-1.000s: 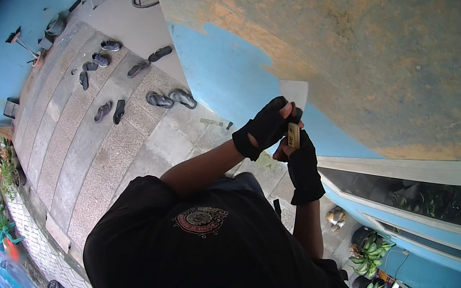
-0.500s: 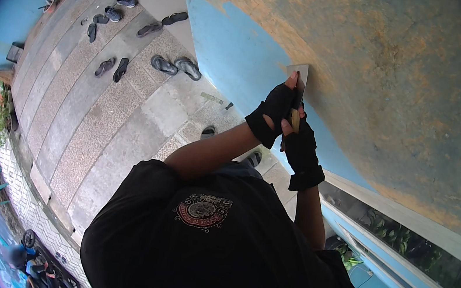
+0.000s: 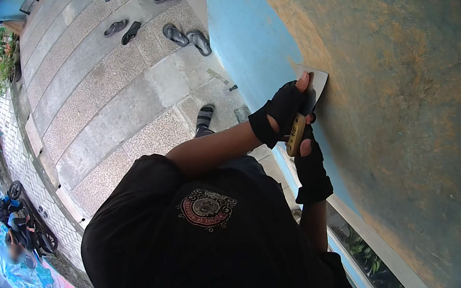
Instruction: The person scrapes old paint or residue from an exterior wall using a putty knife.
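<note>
OK, so from my end both hands are on the putty knife (image 3: 309, 102), up at the wall (image 3: 394, 67). The left hand (image 3: 280, 108) is curled closed around its upper part, thumb laid flat on the metal blade (image 3: 318, 88). The right hand (image 3: 312, 158) is gripping the handle (image 3: 295, 138), thumb against its side. Both wear black fingerless gloves (image 3: 316, 182).

The blade is thin, shiny and flared, wide end at the wall; I can't tell if its whole edge touches. The handle's yellowish and rounded at the butt, with dark markings.

The wall is blotchy grey-brown and tan, with a ragged border where it meets smooth blue paint (image 3: 246, 28). A long pale ledge (image 3: 401, 274) edges the wall's lower right.

For elbow room, the wall spreads well past the blade to the right. Left of it there's pebbly and smooth grey paving (image 3: 89, 142); a pair of dark slippers (image 3: 198, 41) sits near the wall's foot.
</note>
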The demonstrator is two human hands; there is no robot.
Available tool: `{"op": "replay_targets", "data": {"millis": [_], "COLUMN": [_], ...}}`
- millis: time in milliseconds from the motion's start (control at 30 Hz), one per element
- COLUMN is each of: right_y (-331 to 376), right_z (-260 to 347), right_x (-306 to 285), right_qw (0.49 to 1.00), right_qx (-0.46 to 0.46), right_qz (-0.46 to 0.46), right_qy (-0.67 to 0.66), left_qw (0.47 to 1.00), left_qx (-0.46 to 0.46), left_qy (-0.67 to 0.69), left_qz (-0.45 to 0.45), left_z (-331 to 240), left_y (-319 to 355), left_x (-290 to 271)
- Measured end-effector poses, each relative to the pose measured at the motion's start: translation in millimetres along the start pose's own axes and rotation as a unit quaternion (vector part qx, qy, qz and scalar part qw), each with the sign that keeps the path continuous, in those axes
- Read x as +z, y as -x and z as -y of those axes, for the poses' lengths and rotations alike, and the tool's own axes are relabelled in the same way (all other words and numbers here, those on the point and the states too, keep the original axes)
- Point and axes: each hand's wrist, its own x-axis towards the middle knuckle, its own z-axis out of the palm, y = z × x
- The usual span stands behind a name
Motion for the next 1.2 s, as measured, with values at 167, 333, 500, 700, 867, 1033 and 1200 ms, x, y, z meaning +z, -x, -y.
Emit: {"op": "replay_targets", "data": {"millis": [167,333,500,700,867,1033,1200], "right_y": [3,-12,-17,-17,-10,-9,-11], "right_z": [0,35,48,53,55,70,73], "right_x": [-16,-6,0,12,31,28,29], "right_qw": [0.987,0.980,0.905,0.913,0.963,0.891,0.894], "right_qx": [-0.035,0.142,0.179,0.195,0.116,0.119,0.148], "right_qz": [0.036,0.060,0.068,0.026,-0.040,0.016,-0.001], "right_qy": [-0.150,-0.125,-0.380,-0.357,-0.241,-0.437,-0.422], "left_qw": [0.998,0.997,0.997,0.990,0.997,0.989,0.995], "left_qx": [0.051,0.050,-0.002,0.025,-0.026,-0.027,-0.007], "left_qy": [0.019,0.046,-0.069,-0.097,0.041,0.053,-0.011], "left_qz": [-0.001,0.032,0.021,0.095,0.064,0.134,0.101], "left_z": [15,16,-4,-7,-6,-6,-9], "left_y": [-9,-10,1,1,3,-3,2], "left_x": [-7,-8,-10,-26,-19,-30,-22]}}
